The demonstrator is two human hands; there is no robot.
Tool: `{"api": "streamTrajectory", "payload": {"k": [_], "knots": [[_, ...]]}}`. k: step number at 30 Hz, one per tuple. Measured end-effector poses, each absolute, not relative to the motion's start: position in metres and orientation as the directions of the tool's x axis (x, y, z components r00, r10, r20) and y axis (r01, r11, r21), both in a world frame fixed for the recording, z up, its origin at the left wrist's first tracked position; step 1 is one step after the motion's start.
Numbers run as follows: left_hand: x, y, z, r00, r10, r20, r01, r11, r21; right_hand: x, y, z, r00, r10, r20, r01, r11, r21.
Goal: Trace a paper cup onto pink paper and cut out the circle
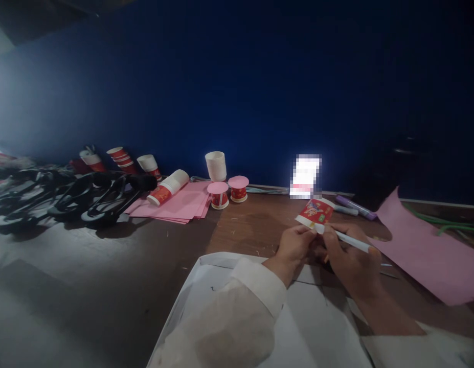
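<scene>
Above the front part of the table, a red paper cup (317, 210) with a white rim and a printed picture lies tilted, its far end turned away from me. My left hand (292, 250) is closed on its near edge, with the thumb on top. My right hand (354, 263) grips a white pen-like stick (354, 240). A small white piece at the cup's rim is close to the fingers of both hands, and I cannot make out what it is. Both hands are above the top edge of a white tray-like board (217, 276).
Pink paper sheets (171, 207) lie left of centre under stacked cups (170, 188). Two short red cups with pink discs (239, 189) stand near a white cup (216, 166). Black straps (106, 199) fill the left. A cut pink sheet (432, 260), purple marker (355, 207) and glowing phone (306, 176) are rightward.
</scene>
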State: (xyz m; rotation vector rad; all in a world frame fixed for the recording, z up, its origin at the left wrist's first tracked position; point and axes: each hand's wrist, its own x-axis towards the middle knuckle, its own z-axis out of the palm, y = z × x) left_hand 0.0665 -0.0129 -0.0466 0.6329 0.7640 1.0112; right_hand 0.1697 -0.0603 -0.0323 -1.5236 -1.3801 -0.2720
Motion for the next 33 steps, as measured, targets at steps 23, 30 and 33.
{"api": "streamTrajectory", "payload": {"k": [23, 30, 33], "knots": [[0.0628, -0.0152, -0.0473, 0.370, 0.913, -0.174, -0.485, 0.350, 0.802, 0.1702, -0.0603, -0.0322, 0.303, 0.608, 0.733, 0.853, 0.171, -0.494], [0.0614, -0.0159, -0.0437, 0.347, 0.922, -0.172, -0.479, 0.332, 0.813, 0.1689, -0.0595, -0.0293, 0.301, 0.624, 0.721, 0.844, 0.176, -0.506], [0.0626, -0.0157, -0.0438, 0.335, 0.927, -0.169, -0.485, 0.324, 0.813, 0.1688, -0.0591, -0.0296, 0.293, 0.627, 0.722, 0.848, 0.180, -0.499]]}}
